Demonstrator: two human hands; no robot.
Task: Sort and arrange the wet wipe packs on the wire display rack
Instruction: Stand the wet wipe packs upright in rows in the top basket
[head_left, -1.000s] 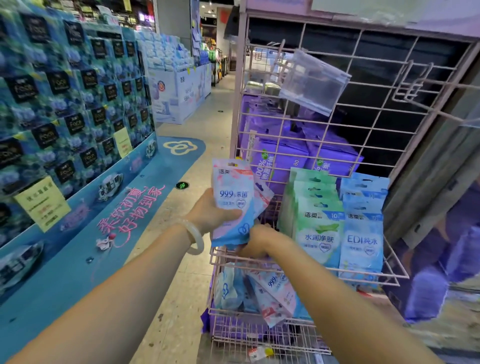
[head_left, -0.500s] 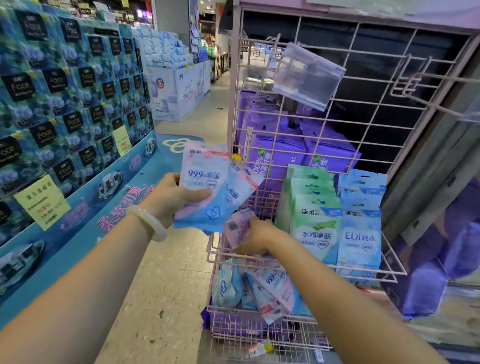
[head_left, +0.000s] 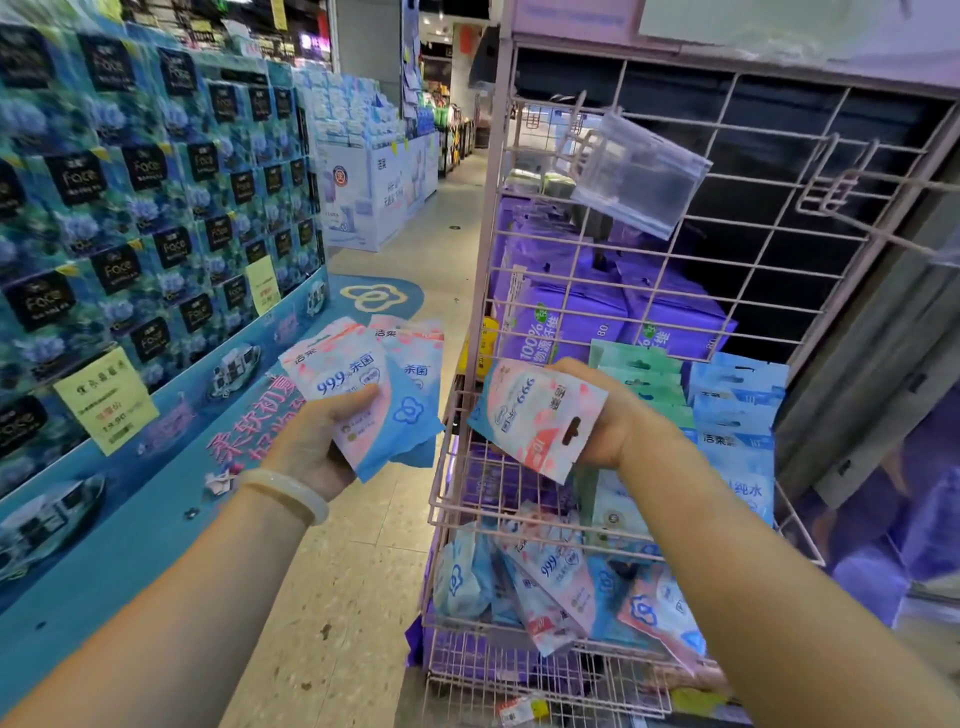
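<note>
Left hand (head_left: 317, 441) is gripping a small fan of pink-and-blue wet wipe packs (head_left: 371, 397), thumb pressing across the front pack, at least two packs showing; the fan is sitting out over the aisle floor (head_left: 363, 545), to the left of the pink wire rack (head_left: 488, 249) and not touching it. A pale bangle (head_left: 285, 492) is sitting on the left wrist. Right hand (head_left: 608, 415) is pinching a single pack (head_left: 535, 415) of the same pink-and-blue print, turned upside down with its hang hole pointing down-right, fingers closing behind it; this pack is hanging just in front of the rack's middle basket (head_left: 457, 499), at its left end. In that basket, standing upright in rows to the right: green packs (head_left: 641, 371), then blue packs (head_left: 737, 410), the two rows touching side by side. Below, the lower basket (head_left: 519, 670) is holding a loose jumble of more pink-and-blue packs (head_left: 550, 582), lying tilted and overlapping. Behind the grid, purple packs (head_left: 566, 322) are stacking up. A clear plastic sleeve (head_left: 636, 174) is hanging tilted on the upper grid. Left of the aisle, a blue display wall of tissue packs (head_left: 130, 208) is carrying a yellow price tag (head_left: 106, 400).
</note>
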